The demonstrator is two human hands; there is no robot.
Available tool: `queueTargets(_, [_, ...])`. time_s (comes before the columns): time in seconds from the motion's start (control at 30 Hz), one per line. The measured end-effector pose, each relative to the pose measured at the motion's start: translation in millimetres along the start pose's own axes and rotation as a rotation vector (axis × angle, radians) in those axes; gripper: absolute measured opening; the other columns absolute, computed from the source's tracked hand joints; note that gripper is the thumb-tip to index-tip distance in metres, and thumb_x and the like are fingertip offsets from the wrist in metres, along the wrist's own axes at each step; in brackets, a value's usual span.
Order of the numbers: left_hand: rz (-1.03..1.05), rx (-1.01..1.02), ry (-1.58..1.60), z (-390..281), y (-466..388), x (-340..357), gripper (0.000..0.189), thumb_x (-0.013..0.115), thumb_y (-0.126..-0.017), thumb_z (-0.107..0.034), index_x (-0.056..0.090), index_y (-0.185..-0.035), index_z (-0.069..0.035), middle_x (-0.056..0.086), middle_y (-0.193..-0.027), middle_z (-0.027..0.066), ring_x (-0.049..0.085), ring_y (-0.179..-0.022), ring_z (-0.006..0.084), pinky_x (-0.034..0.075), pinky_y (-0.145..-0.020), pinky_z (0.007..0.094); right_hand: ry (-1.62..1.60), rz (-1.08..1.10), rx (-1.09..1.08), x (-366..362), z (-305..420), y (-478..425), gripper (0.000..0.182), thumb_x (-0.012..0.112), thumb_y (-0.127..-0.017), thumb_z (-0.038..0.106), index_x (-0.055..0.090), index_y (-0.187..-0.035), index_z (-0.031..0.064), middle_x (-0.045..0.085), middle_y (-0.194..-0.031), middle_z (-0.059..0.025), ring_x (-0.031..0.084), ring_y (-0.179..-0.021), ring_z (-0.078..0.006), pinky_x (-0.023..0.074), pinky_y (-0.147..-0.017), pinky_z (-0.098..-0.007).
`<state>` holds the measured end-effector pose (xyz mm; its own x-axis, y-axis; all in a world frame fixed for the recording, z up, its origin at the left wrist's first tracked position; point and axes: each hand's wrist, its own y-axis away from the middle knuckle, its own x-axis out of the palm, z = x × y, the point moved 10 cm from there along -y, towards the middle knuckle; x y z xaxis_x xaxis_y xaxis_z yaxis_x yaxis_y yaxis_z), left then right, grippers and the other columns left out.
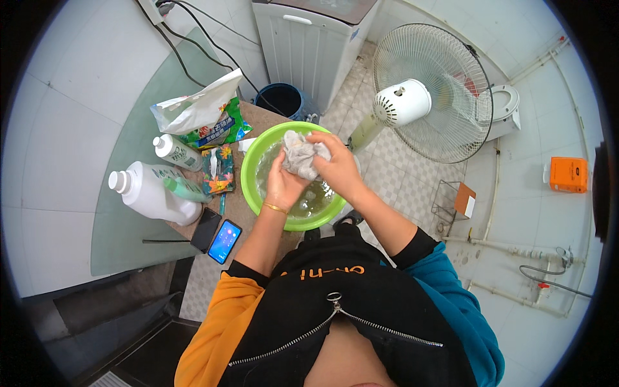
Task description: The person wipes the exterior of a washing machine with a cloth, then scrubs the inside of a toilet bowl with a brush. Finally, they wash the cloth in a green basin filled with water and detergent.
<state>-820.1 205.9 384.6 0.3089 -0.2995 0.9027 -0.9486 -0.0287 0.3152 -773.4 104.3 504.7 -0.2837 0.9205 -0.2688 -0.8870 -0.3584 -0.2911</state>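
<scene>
A bunched, wet grey cloth (pixel 305 157) is between my two hands, above a lime-green plastic basin (pixel 249 186) of cloudy, sudsy water. My left hand (pixel 285 181), with a gold bracelet at the wrist, holds the cloth from the left and below. My right hand (pixel 337 167) grips it from the right, fingers curled over its top. The basin rests at the edge of a brown countertop (pixel 249 215). Part of the water lies hidden under my hands and forearms.
Left of the basin stand a tissue pack (pixel 217 169), white bottles (pixel 154 188), a green detergent bag (pixel 217 128) and two phones (pixel 225 241). A blue bucket (pixel 302 104) and a washing machine (pixel 304 48) are beyond. A pedestal fan (pixel 404 101) stands at the right.
</scene>
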Motion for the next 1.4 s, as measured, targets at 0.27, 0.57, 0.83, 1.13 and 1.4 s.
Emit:
queueTargets(0.27, [0.238, -0.144, 0.293, 47, -6, -6, 0.045, 0.048, -0.101, -0.033, 0.046, -0.139, -0.009, 0.054, -0.134, 0.0088, 0.054, -0.122, 0.0238, 0.044, -0.106, 0.0414, 0.433, 0.169, -0.199, 57, 5, 45, 0.016, 0.067, -0.075, 0.011, 0.065, -0.09, 0.0091, 0.062, -0.091, -0.0093, 0.057, -0.094, -0.0328, 0.0444, -0.086, -0.0406])
queueTargets(0.57, [0.422, -0.216, 0.262, 17, -35, -39, 0.043, 0.052, -0.098, -0.041, 0.051, -0.127, -0.009, 0.058, -0.128, 0.0122, 0.055, -0.119, 0.0297, 0.044, -0.104, 0.0456, 0.321, 0.189, 0.006, 59, -4, 45, 0.042, 0.055, -0.087, 0.026, 0.06, -0.122, 0.0035, 0.047, -0.136, -0.027, 0.041, -0.129, -0.0427, 0.0328, -0.107, -0.0458])
queueTargets(0.83, [-0.217, -0.089, -0.016, 48, -6, -5, 0.039, 0.048, -0.097, -0.033, 0.056, -0.128, -0.012, 0.061, -0.128, 0.0087, 0.058, -0.118, 0.0258, 0.045, -0.103, 0.0435, 0.131, -0.067, 0.308, 14, -85, -11, 0.058, 0.056, -0.093, 0.036, 0.047, -0.142, 0.0061, 0.03, -0.152, -0.0294, 0.026, -0.143, -0.042, 0.0188, -0.118, -0.0432])
queueTargets(1.13, [-0.178, -0.009, -0.065, 51, 0, -18, 0.042, 0.04, -0.101, -0.029, 0.045, -0.139, -0.012, 0.053, -0.138, 0.0058, 0.052, -0.126, 0.0236, 0.043, -0.106, 0.043, 0.223, 0.079, 0.272, 28, -80, -14, 0.055, 0.056, -0.09, 0.034, 0.051, -0.14, 0.0097, 0.029, -0.153, -0.0289, 0.027, -0.142, -0.0455, 0.0198, -0.117, -0.0514])
queueTargets(1.4, [-0.048, 0.13, 0.005, 29, 4, -31, 0.053, 0.038, -0.1, -0.034, 0.036, -0.146, -0.008, 0.04, -0.149, 0.0137, 0.043, -0.134, 0.0296, 0.034, -0.113, 0.0472, 0.568, 0.456, 0.134, 87, -42, 40, 0.057, 0.054, -0.091, 0.04, 0.05, -0.141, 0.0138, 0.03, -0.153, -0.0266, 0.024, -0.141, -0.0514, 0.0234, -0.115, -0.0562])
